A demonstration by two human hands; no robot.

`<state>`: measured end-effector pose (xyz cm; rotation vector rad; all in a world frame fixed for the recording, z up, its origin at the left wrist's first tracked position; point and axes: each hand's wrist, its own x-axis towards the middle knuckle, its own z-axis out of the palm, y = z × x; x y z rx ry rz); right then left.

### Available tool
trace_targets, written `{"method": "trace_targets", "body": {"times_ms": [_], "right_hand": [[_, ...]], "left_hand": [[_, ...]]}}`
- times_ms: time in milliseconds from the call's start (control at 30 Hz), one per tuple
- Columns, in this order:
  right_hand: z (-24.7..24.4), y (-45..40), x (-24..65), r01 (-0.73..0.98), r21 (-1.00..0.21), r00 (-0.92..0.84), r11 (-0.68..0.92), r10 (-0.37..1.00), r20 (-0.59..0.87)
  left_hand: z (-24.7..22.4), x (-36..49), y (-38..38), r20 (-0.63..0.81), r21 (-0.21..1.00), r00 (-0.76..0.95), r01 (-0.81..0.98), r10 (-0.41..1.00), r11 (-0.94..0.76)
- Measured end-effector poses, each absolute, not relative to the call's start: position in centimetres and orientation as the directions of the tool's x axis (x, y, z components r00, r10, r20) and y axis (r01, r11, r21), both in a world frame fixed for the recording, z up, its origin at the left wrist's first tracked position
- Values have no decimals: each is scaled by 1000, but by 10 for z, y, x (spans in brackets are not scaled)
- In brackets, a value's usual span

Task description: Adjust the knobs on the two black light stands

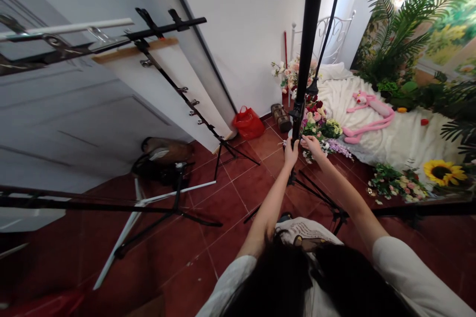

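Note:
A black light stand rises upright in front of me, its pole running out of the top of the view. My left hand is closed around the pole just below a black clamp collar. On the pole's right side, my right hand has its fingers pinched together at the stand's tightening knob, which they mostly hide. The stand's tripod legs spread over the red tiles below my hands. A black cord with a plug-like end hangs beside the pole.
To the right, a bed with a cream blanket holds a pink plush toy. Artificial flowers and a sunflower line its edge. A backdrop stand with clips, a red bag and white poles stand left.

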<state>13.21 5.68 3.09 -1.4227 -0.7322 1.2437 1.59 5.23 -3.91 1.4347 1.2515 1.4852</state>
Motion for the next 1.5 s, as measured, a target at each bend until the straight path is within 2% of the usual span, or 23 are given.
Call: {"method": "trace_targets", "body": {"times_ms": [167,267,367,433,533,600,667,733,833,933,1000,1167,1367,1500], "right_hand": [[7,-14,176,-344,-896,137,-282,929,-345],[-14,-66,209,-418,-859,167,-295,905,-392],[-32,-116,237,-478,-836,278,-268,857,-434],[-39,-145,251,-520,-821,362,-234,811,-460],[-42,-180,267,-576,-802,482,-158,726,-490],[-41,-200,277,-602,-792,536,-105,682,-498],[-38,-219,285,-618,-784,572,-52,655,-494],[-35,-237,292,-631,-776,604,12,636,-481],[-28,-263,299,-654,-745,650,131,601,-465],[-20,-283,304,-681,-703,663,205,581,-472],[-15,-293,304,-687,-690,665,227,578,-472],[-5,-308,299,-691,-654,686,309,566,-457],[5,-309,298,-766,-529,632,366,577,-517],[9,-303,304,-790,-462,606,403,632,-484]], "left_hand": [[-51,26,34,223,972,-268,140,937,-191],[-71,40,10,115,986,-380,157,918,-58],[-94,64,-17,-87,975,-450,145,889,168],[-104,89,-32,-210,952,-383,128,899,277],[-106,138,-50,-328,941,-21,81,944,329],[-97,174,-61,-299,952,290,27,909,304],[-79,209,-75,-174,973,525,-42,833,229],[-57,239,-90,-27,985,675,-109,737,136],[-20,274,-115,148,979,801,-202,581,30],[7,303,-140,244,961,855,-275,457,1],[17,319,-155,244,963,872,-268,425,-2],[20,336,-175,157,984,904,-179,397,19],[14,333,-170,216,975,892,-221,397,-34],[9,328,-168,162,986,904,-165,396,-25]]}}
